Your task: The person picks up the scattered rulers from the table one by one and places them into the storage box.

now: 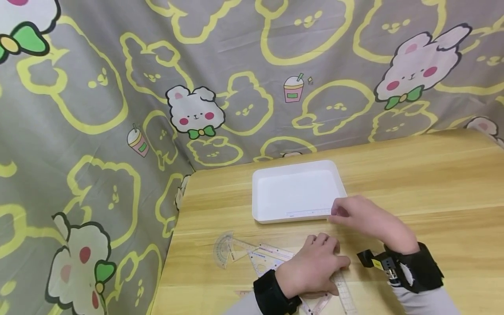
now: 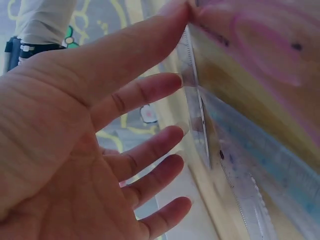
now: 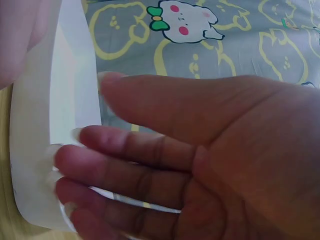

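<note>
1. The right hand [image 1: 364, 218] was at the near right corner of the white tray [image 1: 275, 175], fingertips on the end of a clear ruler [image 1: 309, 213].
2. The ruler was thin, transparent and straight, with fine graduation marks along one edge. It lay along the near side of the tray, just inside the front rim, running from about the middle of the tray to the right hand.
3. The right-wrist view showed the right hand's fingers [image 3: 140, 150] nearly straight against the tray wall [image 3: 55, 125]. A pale strip crossed under the fingertips; whether the hand pinched the ruler or only touched it could not be told.
4. The left hand [image 1: 315, 269] lay flat, fingers relaxed and spread, pressing on a set square [image 1: 267, 258] on the table [image 1: 433, 183], in front of the tray.
5. The left-wrist view showed straight fingers [image 2: 145, 95] with the tips on the clear plastic edge [image 2: 197, 115]; nothing was gripped.
6. The set square was transparent with printed scales; a second straight scale [image 1: 346, 295] ran out from beneath the left hand toward the near edge.
7. A clear protractor [image 1: 223, 249] lay left of the set square, touching or overlapping its corner.
8. Both wrists wore black straps. A grey cloth with rabbit prints [image 1: 194, 111] hung behind and to the left of the table.
</note>
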Demonstrator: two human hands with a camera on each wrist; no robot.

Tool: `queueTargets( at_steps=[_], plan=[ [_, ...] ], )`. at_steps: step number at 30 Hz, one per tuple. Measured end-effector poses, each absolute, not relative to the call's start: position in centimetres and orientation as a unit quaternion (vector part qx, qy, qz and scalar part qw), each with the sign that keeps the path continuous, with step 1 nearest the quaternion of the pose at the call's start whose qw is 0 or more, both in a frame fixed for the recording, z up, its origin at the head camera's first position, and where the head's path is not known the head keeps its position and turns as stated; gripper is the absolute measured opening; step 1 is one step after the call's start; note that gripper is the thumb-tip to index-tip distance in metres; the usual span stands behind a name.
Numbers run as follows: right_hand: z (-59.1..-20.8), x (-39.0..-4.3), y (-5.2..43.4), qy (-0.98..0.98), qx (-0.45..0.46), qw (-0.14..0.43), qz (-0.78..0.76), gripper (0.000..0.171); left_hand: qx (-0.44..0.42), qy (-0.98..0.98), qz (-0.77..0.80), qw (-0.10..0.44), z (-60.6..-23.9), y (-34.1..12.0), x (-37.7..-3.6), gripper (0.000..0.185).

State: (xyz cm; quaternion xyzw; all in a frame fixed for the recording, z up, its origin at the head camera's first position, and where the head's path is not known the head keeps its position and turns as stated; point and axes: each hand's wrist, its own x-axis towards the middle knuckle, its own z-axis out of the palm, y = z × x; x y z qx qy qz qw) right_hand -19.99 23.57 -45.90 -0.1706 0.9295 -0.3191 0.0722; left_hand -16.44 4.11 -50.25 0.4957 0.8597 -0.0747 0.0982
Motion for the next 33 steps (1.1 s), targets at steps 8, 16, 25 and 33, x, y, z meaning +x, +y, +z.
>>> queueTargets(
  at_steps=[8, 16, 25, 33],
  plan=[
    [-46.0, -19.9, 23.9, 0.929, -0.165, 0.096, -0.317, 0.020, 0.515, 0.847, -0.106, 0.082, -50.4, 4.7, -16.1, 0.048],
    [-46.2, -19.9, 24.1, 0.928, -0.166, 0.096, -0.320, 0.020, 0.528, 0.838, -0.121, 0.064, -50.5, 5.0, -15.6, 0.027],
    [-46.5, -19.8, 24.4, 0.915, -0.200, 0.132, -0.326, 0.010, 0.554, 0.830, -0.045, 0.033, -50.4, 4.1, -17.3, 0.011],
    [-46.3, -19.8, 24.0, 0.888, -0.222, 0.184, -0.359, 0.010, 0.526, 0.847, 0.066, 0.028, -49.8, 2.3, -19.8, 0.012]
  ],
)
